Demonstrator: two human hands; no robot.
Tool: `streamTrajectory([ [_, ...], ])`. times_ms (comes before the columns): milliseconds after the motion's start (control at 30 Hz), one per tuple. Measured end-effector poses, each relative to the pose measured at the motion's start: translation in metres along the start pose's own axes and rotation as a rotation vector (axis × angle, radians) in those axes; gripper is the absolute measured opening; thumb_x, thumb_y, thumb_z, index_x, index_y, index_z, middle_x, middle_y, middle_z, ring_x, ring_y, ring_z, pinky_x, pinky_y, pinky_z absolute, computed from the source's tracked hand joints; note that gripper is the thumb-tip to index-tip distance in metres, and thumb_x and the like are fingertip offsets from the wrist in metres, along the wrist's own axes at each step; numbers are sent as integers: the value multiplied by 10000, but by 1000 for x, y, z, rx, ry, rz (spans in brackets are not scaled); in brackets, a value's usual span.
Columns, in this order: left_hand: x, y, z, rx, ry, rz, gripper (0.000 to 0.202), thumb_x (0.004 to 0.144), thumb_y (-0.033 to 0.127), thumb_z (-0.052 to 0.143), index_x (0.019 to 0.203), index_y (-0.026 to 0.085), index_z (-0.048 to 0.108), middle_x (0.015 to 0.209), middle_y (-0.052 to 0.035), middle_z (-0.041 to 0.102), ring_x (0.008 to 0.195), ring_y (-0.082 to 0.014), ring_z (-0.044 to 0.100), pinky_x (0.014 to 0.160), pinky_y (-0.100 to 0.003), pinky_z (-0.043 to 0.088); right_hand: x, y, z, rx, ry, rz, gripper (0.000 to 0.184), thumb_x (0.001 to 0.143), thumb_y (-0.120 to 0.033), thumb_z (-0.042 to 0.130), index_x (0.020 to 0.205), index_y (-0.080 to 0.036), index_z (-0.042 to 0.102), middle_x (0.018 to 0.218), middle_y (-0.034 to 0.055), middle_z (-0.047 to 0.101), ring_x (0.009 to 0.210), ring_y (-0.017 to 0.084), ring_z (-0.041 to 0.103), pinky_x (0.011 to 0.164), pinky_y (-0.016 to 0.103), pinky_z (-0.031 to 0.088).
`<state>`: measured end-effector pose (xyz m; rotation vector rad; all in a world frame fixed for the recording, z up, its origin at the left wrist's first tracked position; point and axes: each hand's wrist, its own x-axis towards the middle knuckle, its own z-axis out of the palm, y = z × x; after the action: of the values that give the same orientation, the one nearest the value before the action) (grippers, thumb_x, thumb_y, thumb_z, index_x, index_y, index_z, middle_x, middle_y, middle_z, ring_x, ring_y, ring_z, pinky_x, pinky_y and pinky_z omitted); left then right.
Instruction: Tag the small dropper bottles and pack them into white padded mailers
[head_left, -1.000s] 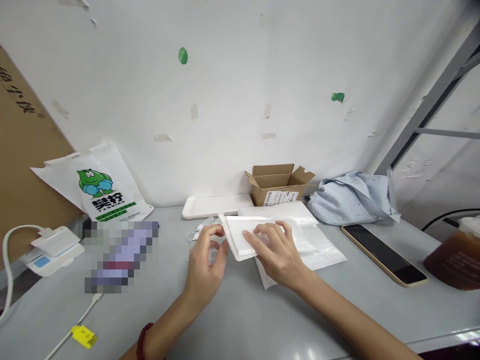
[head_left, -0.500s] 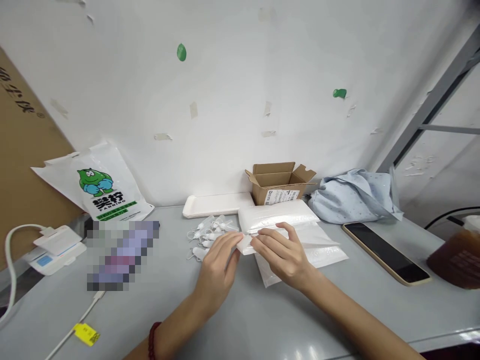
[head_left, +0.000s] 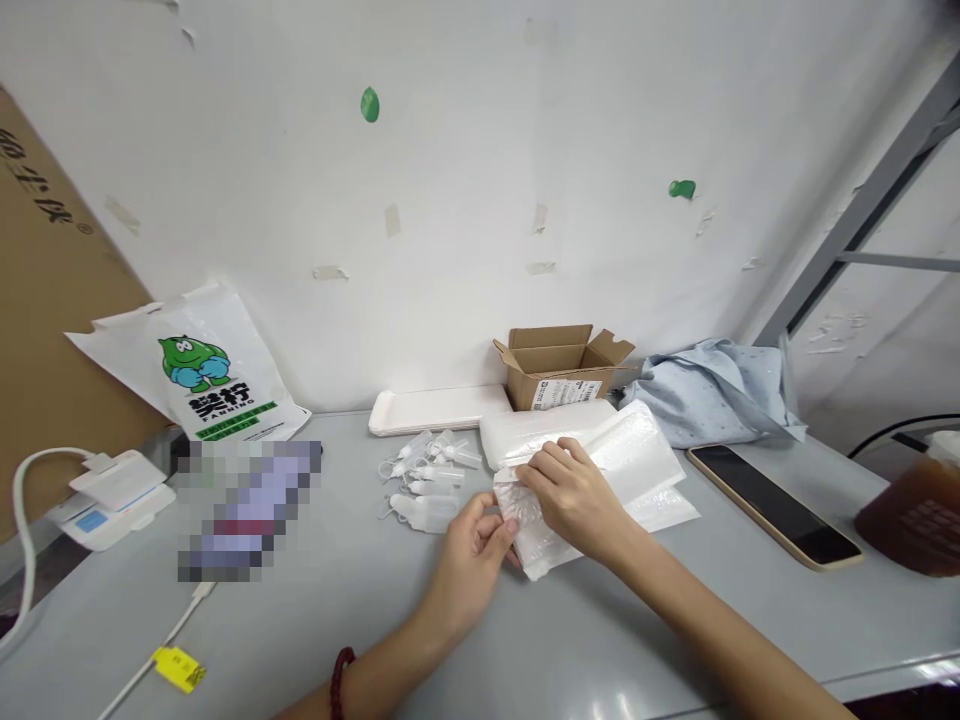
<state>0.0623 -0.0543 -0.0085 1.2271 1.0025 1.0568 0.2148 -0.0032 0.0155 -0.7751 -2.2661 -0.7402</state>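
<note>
A white bubble mailer (head_left: 637, 450) is lifted at a slant over other mailers lying on the grey table. My right hand (head_left: 574, 495) has its fingers curled over the mailer's left end. The left hand (head_left: 476, 555) pinches the near left corner of the bubble-lined mailer, thumb in front. Just left of the mailers lie several small clear squeeze bottles (head_left: 427, 512) with looped cap straps, touched by neither hand. Behind my right hand rests a puffy white mailer pile (head_left: 517, 430), partly covered.
An open cardboard box (head_left: 555, 385) and a flat white packet stack (head_left: 439, 410) stand by the wall. To the right are a blue cloth bag (head_left: 712, 390), a phone (head_left: 772, 505) and a brown drink container (head_left: 907, 515). A printed plastic bag (head_left: 202, 370) and charging cable (head_left: 135, 685) are at left.
My left hand has moved right and nearer to me, onto the mailer's corner. The right fingers have curled in, and the mailer has tilted up, showing its bubbled side.
</note>
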Motion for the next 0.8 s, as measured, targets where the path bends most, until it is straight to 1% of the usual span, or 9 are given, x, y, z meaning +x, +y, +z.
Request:
streamTrajectory([
  [133,-1,-3,3,-14,12,-54,447,761,350,603,1121,156,424,698,-8,616,653,-163,586,700,-305,457,-4,7,6,-17,-157,57,238,782,-25,510,608,-159,603,590,37,563,589,162,460,590,291,299],
  [233,-1,-7,4,-56,-2,-73,577,758,278,598,1249,155,322,844,-49,639,736,-163,601,775,-322,458,-6,13,10,-8,-351,148,224,787,-38,538,633,-159,647,593,42,600,599,165,514,602,295,304],
  [267,-1,-8,5,-57,-21,-73,577,760,261,592,1258,152,323,892,-66,638,761,-164,602,787,-325,456,-5,15,11,9,-427,184,221,802,-53,537,654,-160,661,607,44,613,610,163,531,613,294,308],
  [333,-1,-10,4,-33,-60,-70,502,758,236,585,1215,136,403,945,-89,627,812,-171,597,797,-323,453,-4,17,12,55,-565,252,212,834,-88,527,709,-163,682,661,49,640,655,160,563,646,289,314],
  [400,-2,-10,4,14,-89,-87,390,750,220,583,1118,114,509,915,-87,622,833,-179,587,793,-317,448,-2,16,14,91,-659,289,206,860,-117,510,770,-163,690,728,55,658,721,162,583,677,285,310],
  [467,-2,-10,3,55,-95,-122,331,746,215,581,1056,101,564,832,-63,614,814,-179,581,782,-316,442,1,13,15,107,-698,297,213,884,-144,488,812,-164,687,777,60,663,775,169,589,693,285,300],
  [533,-2,-10,1,77,-91,-160,325,736,210,589,1040,95,584,766,-39,598,780,-173,580,776,-315,436,2,10,14,109,-701,299,225,904,-165,466,830,-164,678,803,62,665,805,174,590,699,288,291],
  [633,-2,-10,0,72,-90,-179,327,711,203,617,1019,96,594,751,-27,587,760,-164,578,776,-312,435,4,8,11,114,-691,321,268,936,-235,425,834,-158,660,832,72,675,833,180,596,713,291,289],
  [800,0,-10,-1,90,-106,-149,291,700,197,630,976,114,591,726,-1,555,691,-139,575,726,-293,455,7,19,2,108,-747,421,403,950,-381,374,744,-143,627,784,85,689,756,188,622,734,296,316],
])
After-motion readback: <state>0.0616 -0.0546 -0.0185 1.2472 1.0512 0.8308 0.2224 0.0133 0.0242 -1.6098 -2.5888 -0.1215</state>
